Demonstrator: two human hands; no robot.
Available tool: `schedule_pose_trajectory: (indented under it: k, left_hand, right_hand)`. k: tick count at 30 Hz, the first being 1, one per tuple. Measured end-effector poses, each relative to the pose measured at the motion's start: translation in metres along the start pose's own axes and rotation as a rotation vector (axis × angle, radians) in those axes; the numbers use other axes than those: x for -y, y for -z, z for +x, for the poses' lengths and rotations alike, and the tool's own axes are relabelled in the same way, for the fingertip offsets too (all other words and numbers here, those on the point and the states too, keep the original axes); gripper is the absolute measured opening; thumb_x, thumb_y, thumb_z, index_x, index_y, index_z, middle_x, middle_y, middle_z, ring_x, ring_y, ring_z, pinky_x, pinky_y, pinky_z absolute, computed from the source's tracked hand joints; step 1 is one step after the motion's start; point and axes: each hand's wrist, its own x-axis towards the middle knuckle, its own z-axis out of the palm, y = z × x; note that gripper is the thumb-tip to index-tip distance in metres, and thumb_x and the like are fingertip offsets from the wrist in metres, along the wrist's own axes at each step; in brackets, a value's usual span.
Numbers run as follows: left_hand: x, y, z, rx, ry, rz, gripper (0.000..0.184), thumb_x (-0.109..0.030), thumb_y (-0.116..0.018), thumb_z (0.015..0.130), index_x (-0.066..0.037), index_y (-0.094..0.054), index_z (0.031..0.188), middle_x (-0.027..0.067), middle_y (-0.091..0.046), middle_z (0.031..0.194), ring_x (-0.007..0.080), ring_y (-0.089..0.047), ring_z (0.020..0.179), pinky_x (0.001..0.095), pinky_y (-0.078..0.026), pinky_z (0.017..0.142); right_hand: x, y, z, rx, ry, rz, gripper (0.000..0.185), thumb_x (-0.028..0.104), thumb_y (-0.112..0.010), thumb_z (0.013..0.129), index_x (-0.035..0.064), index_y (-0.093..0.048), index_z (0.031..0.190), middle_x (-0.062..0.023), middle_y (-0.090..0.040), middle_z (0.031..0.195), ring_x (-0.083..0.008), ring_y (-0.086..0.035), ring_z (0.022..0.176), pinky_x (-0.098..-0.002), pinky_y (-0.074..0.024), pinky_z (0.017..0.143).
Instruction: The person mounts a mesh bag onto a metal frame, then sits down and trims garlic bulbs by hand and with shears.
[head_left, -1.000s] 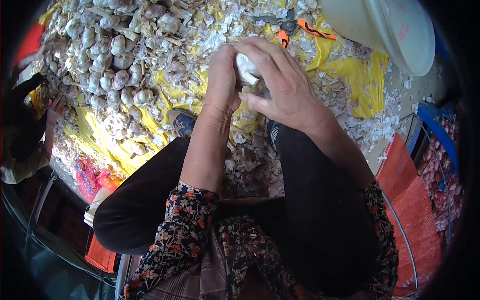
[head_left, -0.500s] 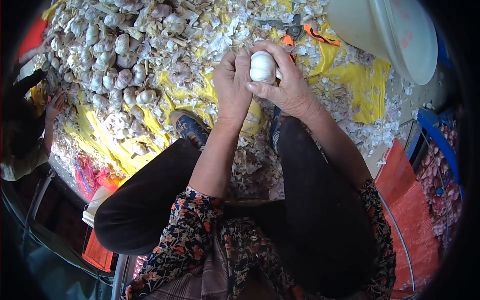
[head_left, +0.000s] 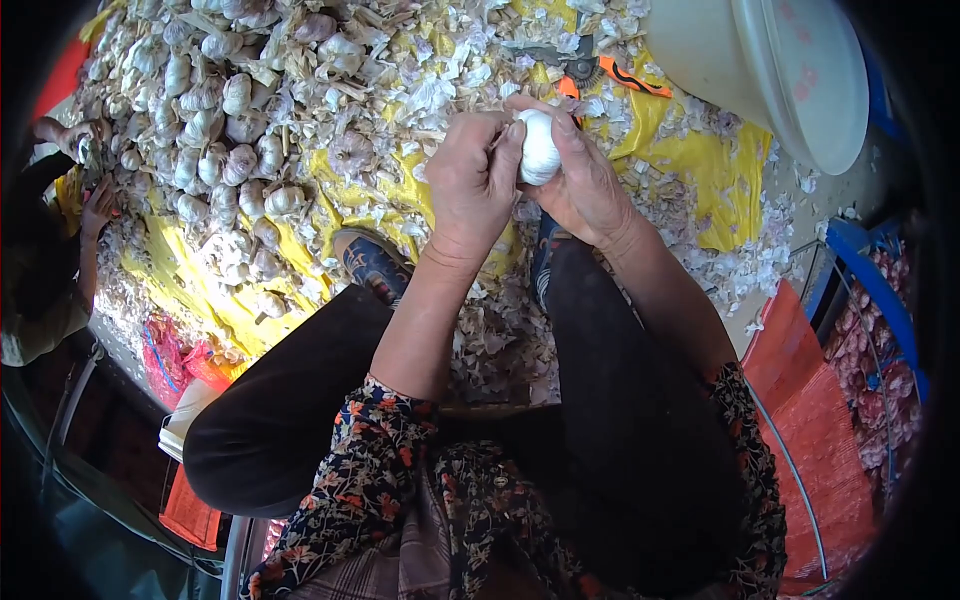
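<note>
A clean white garlic bulb (head_left: 541, 146) is held up between my two hands, over the floor in front of my knees. My right hand (head_left: 590, 185) wraps it from the right, its thumb lying over the upper side. On the other side, my left hand (head_left: 468, 178) is closed, with thumb and bent forefinger pinched against the bulb's left edge. Whether a strip of skin is between those fingertips I cannot tell. Beyond the hands lie pruning shears (head_left: 585, 70) with orange handles, among loose garlic skins.
Unpeeled garlic bulbs (head_left: 215, 130) are heaped at the upper left on a yellow sheet (head_left: 700, 190) strewn with skins. A large pale tub (head_left: 800, 80) stands upper right. Another person's hands (head_left: 98, 205) are at the left edge. Red sacking (head_left: 810, 440) lies at the right.
The garlic bulb has turned and shifted slightly right and down. My right thumb has moved from below it to its upper side; my left fingers have curled in more.
</note>
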Motion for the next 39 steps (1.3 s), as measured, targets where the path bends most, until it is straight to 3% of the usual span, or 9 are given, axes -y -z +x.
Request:
schedule_pose_trajectory:
  k: [6,8,11,13,15,18,23,31,39]
  left_hand:
    - [-0.012,0.002,-0.032,0.178,-0.144,0.129,0.016,0.000,-0.065,0.080,-0.005,-0.056,0.092,0.0115,-0.051,0.072,0.0280,-0.053,0.062,0.0348,-0.043,0.054]
    - [-0.002,0.000,-0.030,0.338,-0.096,0.105,0.017,-0.003,-0.065,0.080,-0.004,-0.057,0.095,0.0141,-0.055,0.080,0.0311,-0.057,0.068,0.0367,-0.047,0.060]
    - [0.012,0.023,-0.003,0.975,0.057,0.401,0.029,-0.012,-0.065,0.080,-0.003,-0.058,0.107,0.0172,-0.059,0.097,0.0365,-0.060,0.088,0.0418,-0.049,0.080]
    - [0.004,0.040,0.037,0.694,0.116,0.512,0.034,-0.015,-0.067,0.080,-0.002,-0.058,0.109,0.0184,-0.060,0.097,0.0349,-0.061,0.088,0.0408,-0.049,0.079]
    - [0.008,0.037,0.079,0.284,0.148,0.475,0.027,-0.014,-0.067,0.082,0.000,-0.061,0.104,0.0192,-0.064,0.095,0.0279,-0.065,0.078,0.0359,-0.052,0.070]
    - [0.044,0.012,0.149,0.041,-0.015,0.527,0.035,-0.022,-0.066,0.083,0.001,-0.057,0.108,0.0214,-0.061,0.101,0.0332,-0.063,0.082,0.0406,-0.050,0.075]
    - [0.084,-0.035,0.195,0.178,0.000,0.694,0.050,-0.033,-0.061,0.083,-0.002,-0.046,0.120,0.0272,-0.054,0.108,0.0423,-0.058,0.096,0.0469,-0.048,0.085]
    - [0.067,-0.036,0.184,0.249,0.139,0.761,0.062,-0.030,-0.068,0.074,-0.012,-0.042,0.127,0.0238,-0.056,0.106,0.0398,-0.061,0.090,0.0462,-0.050,0.079]
    - [0.074,0.010,0.057,0.516,0.078,0.720,0.057,-0.013,-0.072,0.069,-0.015,-0.048,0.121,0.0149,-0.054,0.109,0.0330,-0.063,0.088,0.0422,-0.053,0.073]
  right_hand:
    - [0.005,0.010,0.001,-0.253,0.062,-0.418,0.036,0.033,-0.060,0.091,0.0029,-0.056,0.110,-0.0051,-0.057,0.100,-0.0128,-0.057,0.084,-0.0291,-0.0488,0.079]
    - [0.021,0.002,-0.005,-0.475,0.506,-1.061,0.039,0.029,-0.069,0.084,0.0028,-0.054,0.110,-0.0081,-0.057,0.102,-0.0114,-0.056,0.082,-0.0258,-0.0478,0.078]
    - [0.086,-0.024,-0.033,-0.401,1.216,-1.030,0.058,0.019,-0.079,0.075,-0.0016,-0.045,0.117,-0.0160,-0.053,0.112,-0.0200,-0.056,0.097,-0.0306,-0.0483,0.084]
    - [0.143,-0.031,-0.046,-0.525,1.563,-1.297,0.060,0.021,-0.078,0.078,-0.0037,-0.044,0.121,-0.0176,-0.051,0.118,-0.0224,-0.055,0.103,-0.0341,-0.0486,0.087]
    - [0.184,-0.044,-0.063,-0.856,1.372,-2.114,0.037,0.021,-0.077,0.078,-0.0029,-0.060,0.101,-0.0138,-0.061,0.104,-0.0242,-0.058,0.098,-0.0354,-0.0481,0.086]
    - [0.166,-0.041,-0.054,-0.653,1.554,-1.910,0.029,0.019,-0.076,0.078,-0.0021,-0.063,0.095,-0.0123,-0.065,0.096,-0.0275,-0.060,0.094,-0.0374,-0.0484,0.084]
    - [0.085,0.037,0.001,-0.724,0.358,-1.982,0.070,0.032,-0.075,0.075,-0.0050,-0.043,0.125,-0.0223,-0.052,0.118,-0.0348,-0.048,0.116,-0.0411,-0.0397,0.097]
    - [0.043,0.075,0.034,-0.677,0.218,-2.146,0.105,0.047,-0.079,0.064,0.0007,-0.022,0.139,-0.0255,-0.034,0.133,-0.0408,-0.029,0.128,-0.0514,-0.0260,0.104]
    - [0.050,0.111,0.024,-0.540,0.220,-2.181,0.047,0.021,-0.069,0.073,0.0010,-0.046,0.108,-0.0195,-0.053,0.098,-0.0381,-0.051,0.098,-0.0459,-0.0413,0.086]
